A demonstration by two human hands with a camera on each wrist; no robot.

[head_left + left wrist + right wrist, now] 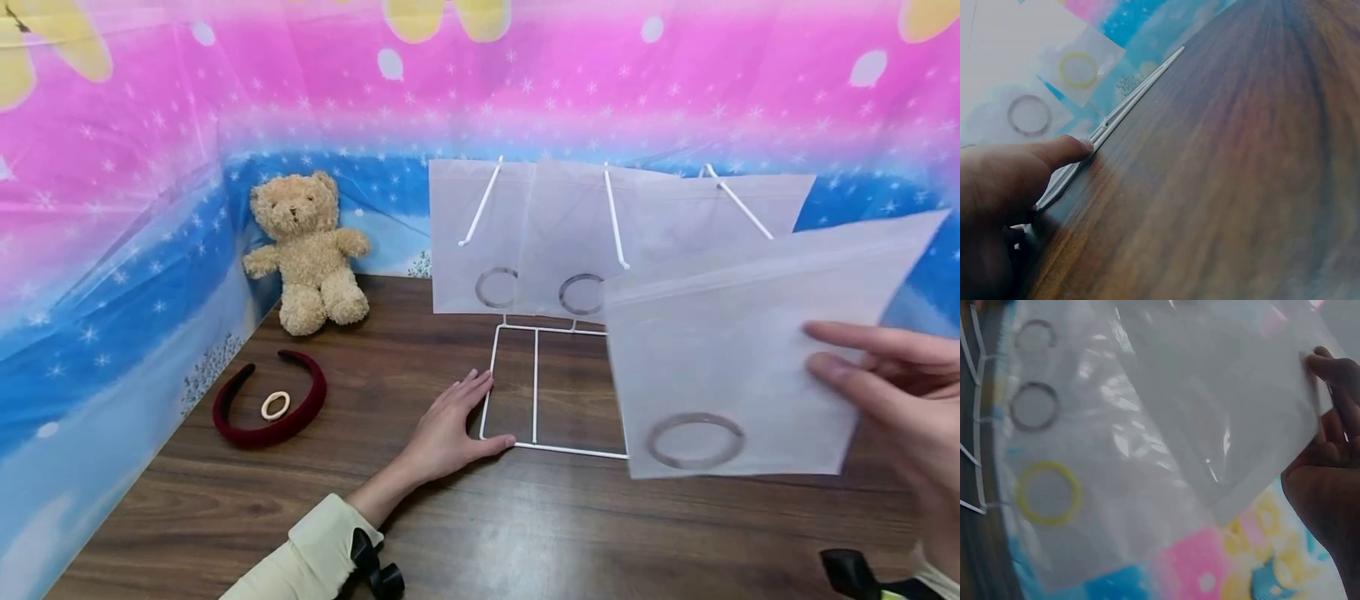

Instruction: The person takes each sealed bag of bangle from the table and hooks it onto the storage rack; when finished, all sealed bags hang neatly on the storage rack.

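Observation:
My right hand pinches the right side of a translucent frosted bag between thumb and fingers. Near the bag's bottom a greyish ring shows through. Behind it, similar bags hang side by side from the white hooks of a wire stand; the held bag partly covers the right side. A yellow ring shows in one hanging bag in the right wrist view. My left hand rests at the stand's left front corner, fingers extended, with the thumb on the front wire.
A beige teddy bear sits against the backdrop at the back left. In front of it lie a dark red headband and a small pale ring. Everything stands on a brown wood-grain table.

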